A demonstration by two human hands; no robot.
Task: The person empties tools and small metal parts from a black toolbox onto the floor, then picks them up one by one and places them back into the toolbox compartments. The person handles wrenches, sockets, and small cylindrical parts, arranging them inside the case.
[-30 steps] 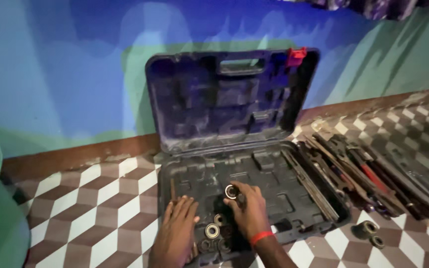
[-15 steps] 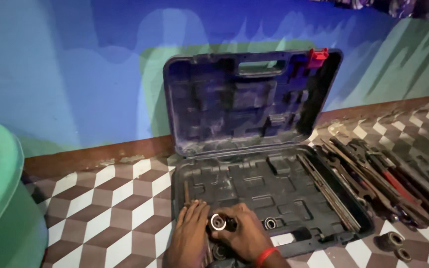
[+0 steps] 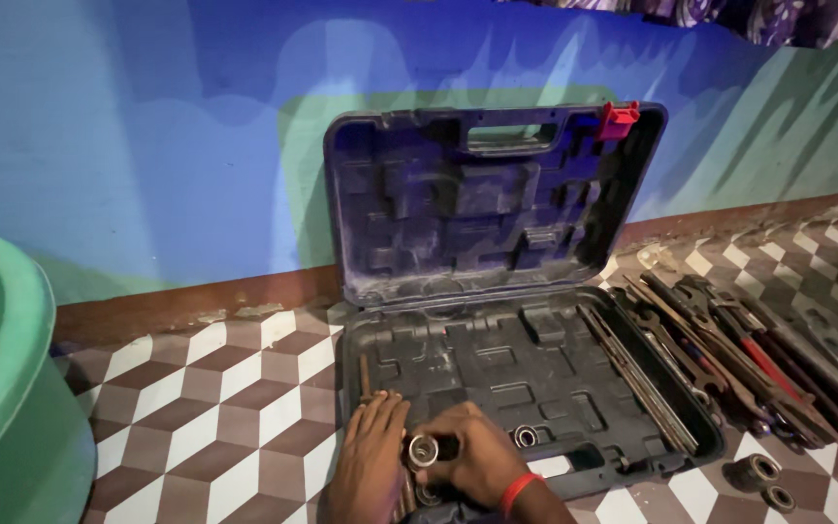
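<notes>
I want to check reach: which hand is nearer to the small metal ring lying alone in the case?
Right. The right hand lies just left of the ring; the left hand is farther left, beyond the right hand.

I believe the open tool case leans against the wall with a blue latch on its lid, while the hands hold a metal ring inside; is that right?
Not quite: in the head view the latch on the lid of the tool case is red, not blue. The rest holds: both hands hold the metal ring.

We see a blue wall (image 3: pixel 128 126) with a green patch, a brown skirting (image 3: pixel 196 296) below it. The floor (image 3: pixel 215 408) is tiled — brown, grey and white cubes — under dim bluish light.
</notes>
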